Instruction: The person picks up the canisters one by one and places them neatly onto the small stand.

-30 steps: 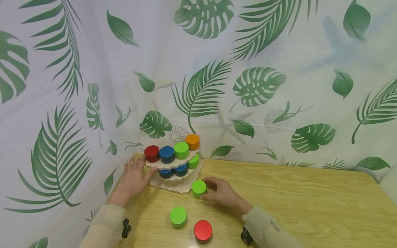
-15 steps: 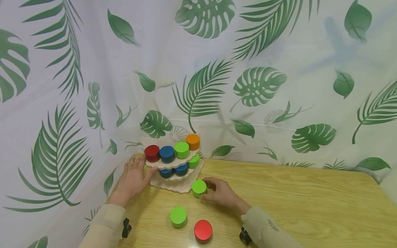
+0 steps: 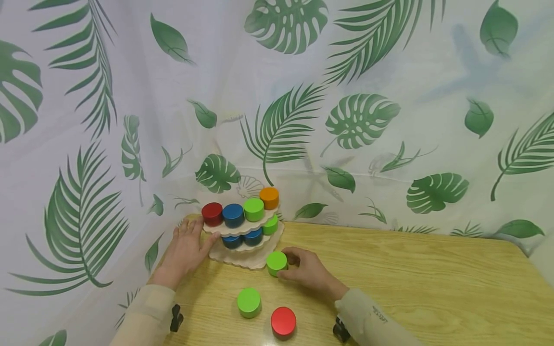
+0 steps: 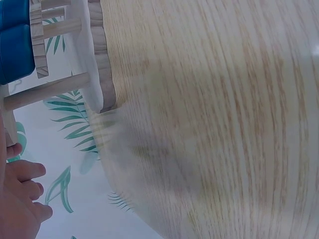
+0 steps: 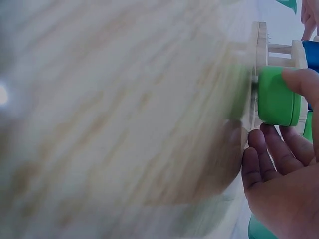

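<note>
A tiered wooden stand with scalloped edges stands at the back left. On its top tier sit a dark red block, a blue block, a green block and an orange block, all round. Blue and green blocks show on the tier below. My left hand rests against the stand's left side, fingers extended, thumb by the top tier's edge. My right hand pinches another round green block between thumb and fingers, at the base's front right corner. The right wrist view shows this block held on its side.
In front of the stand, a loose green block and a bright red block lie on the wood-grain table. A leaf-patterned white curtain hangs close behind and to the left.
My right hand has shifted very slightly left with the green block in its pinch. The left hand, stand and loose blocks look unmoved.
</note>
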### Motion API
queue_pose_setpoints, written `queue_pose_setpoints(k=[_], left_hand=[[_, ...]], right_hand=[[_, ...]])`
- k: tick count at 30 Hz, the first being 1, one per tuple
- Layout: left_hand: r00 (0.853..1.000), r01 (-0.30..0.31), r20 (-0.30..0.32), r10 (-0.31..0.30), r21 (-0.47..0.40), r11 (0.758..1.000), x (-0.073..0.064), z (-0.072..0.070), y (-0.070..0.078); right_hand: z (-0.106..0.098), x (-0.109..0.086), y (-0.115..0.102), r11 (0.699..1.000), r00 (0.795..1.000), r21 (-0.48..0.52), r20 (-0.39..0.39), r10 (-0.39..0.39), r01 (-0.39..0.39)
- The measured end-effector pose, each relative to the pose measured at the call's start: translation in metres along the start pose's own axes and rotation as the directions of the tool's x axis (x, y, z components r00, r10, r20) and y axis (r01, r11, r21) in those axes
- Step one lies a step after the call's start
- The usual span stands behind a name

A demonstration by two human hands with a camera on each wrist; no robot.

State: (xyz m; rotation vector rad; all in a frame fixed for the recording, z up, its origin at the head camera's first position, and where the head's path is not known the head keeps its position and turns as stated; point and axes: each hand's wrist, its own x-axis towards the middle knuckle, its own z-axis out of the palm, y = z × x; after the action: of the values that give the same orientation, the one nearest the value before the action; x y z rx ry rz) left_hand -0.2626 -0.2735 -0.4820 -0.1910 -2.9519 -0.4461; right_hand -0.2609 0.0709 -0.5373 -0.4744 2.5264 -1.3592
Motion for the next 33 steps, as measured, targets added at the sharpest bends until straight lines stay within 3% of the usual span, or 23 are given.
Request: queue_pose_setpoints(k=[13, 33], left_hand=[[1.0, 0.0, 0.001, 0.0, 0.001, 1.0, 0.0, 0.0, 0.0], [1.0, 0.012, 0.009, -0.012, 0.004, 1.0, 0.002, 0.003, -0.002]], right_hand=[[0.013, 0.007, -0.015, 0.992, 0.992, 0.026, 0.03, -0.12, 0.119], [0.036, 0.023, -0.029, 0.996, 0.996, 0.054, 0.047, -0.075, 0.073]])
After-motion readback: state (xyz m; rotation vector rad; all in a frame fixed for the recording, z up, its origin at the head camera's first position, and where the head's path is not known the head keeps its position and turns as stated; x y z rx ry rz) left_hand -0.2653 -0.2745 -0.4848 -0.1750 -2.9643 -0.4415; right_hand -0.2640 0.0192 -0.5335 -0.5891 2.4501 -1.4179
